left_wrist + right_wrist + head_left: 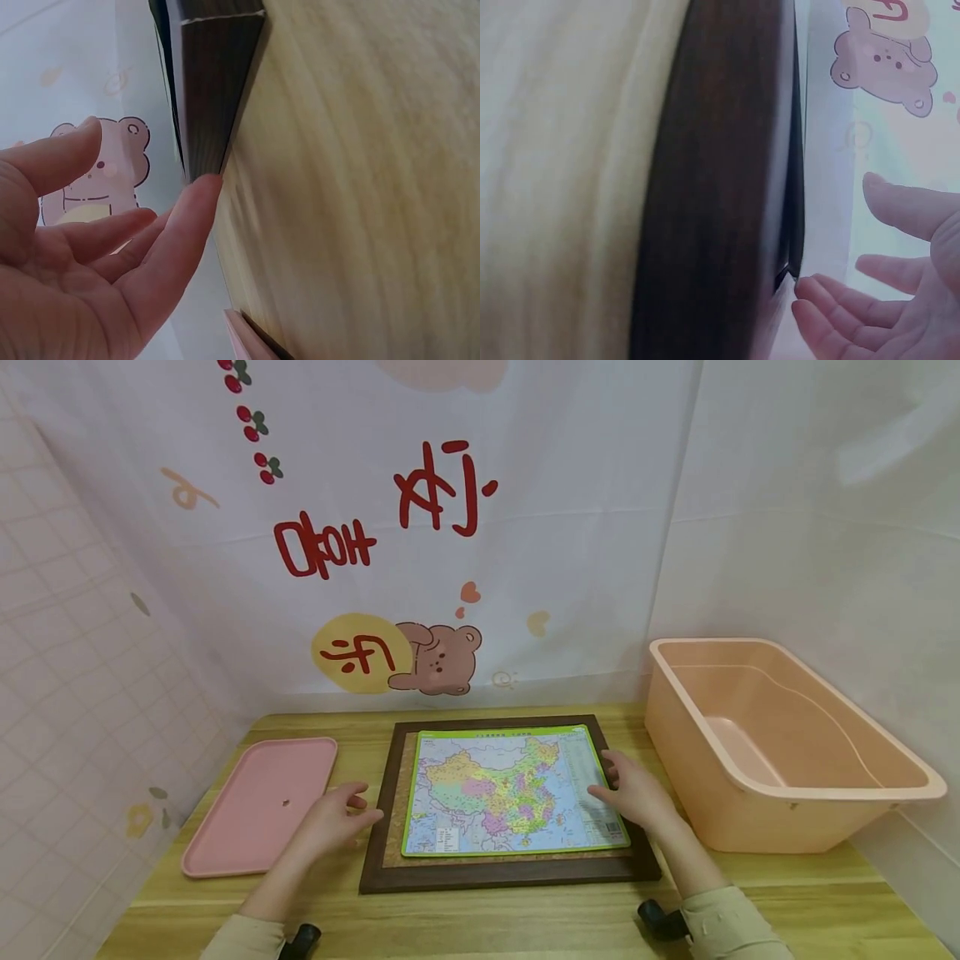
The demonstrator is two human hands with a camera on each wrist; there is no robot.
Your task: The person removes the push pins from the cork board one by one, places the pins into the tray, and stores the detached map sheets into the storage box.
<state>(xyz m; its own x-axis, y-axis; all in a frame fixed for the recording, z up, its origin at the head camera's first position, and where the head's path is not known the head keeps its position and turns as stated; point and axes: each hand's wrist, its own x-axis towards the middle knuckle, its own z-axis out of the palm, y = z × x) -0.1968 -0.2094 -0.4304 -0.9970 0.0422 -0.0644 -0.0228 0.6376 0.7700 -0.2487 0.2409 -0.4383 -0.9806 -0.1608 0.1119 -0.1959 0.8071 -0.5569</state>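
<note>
A map of China with a green border lies flat on a cork board in a dark brown wooden frame. My left hand is at the frame's left side, fingers loosely bent and holding nothing. In the left wrist view, a fingertip of this hand appears at or against the frame's side; contact is unclear. My right hand hovers over the frame's right side, thumb over the map's edge. The right wrist view shows its fingertips close to the map's edge, with nothing gripped.
A pink tray lies left of the frame, partly behind my left forearm. To the right stands a deep peach plastic tub. All rest on a wood-grain table, with a printed cloth behind.
</note>
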